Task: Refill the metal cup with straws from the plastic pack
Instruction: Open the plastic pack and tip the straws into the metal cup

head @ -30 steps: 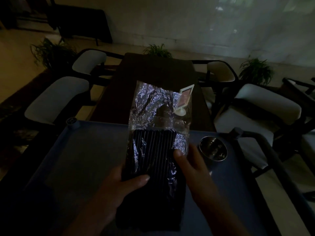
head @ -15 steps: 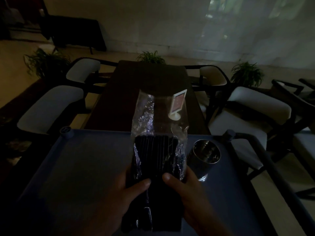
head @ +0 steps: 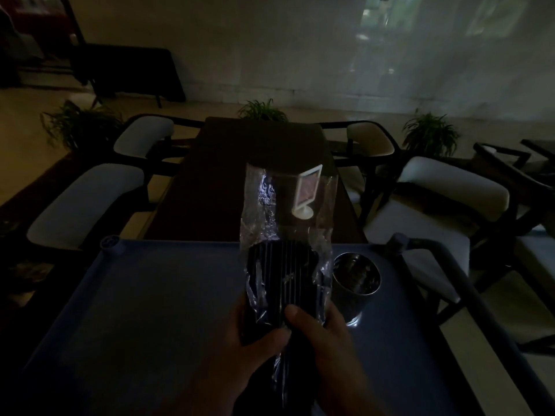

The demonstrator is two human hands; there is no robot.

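Both hands, left (head: 240, 352) and right (head: 327, 340), grip the upright plastic pack (head: 285, 235) of dark straws (head: 279, 280) beside the metal cup (head: 356, 283).

Upright clear plastic pack (head: 288, 223) of black straws (head: 280, 280) beside metal cup (head: 356, 280)

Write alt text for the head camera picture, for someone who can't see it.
In dim light, a left hand and right hand grip a clear plastic pack of black straws upright above a blue cart top; a metal cup stands just right of it. Beyond is a dark table.
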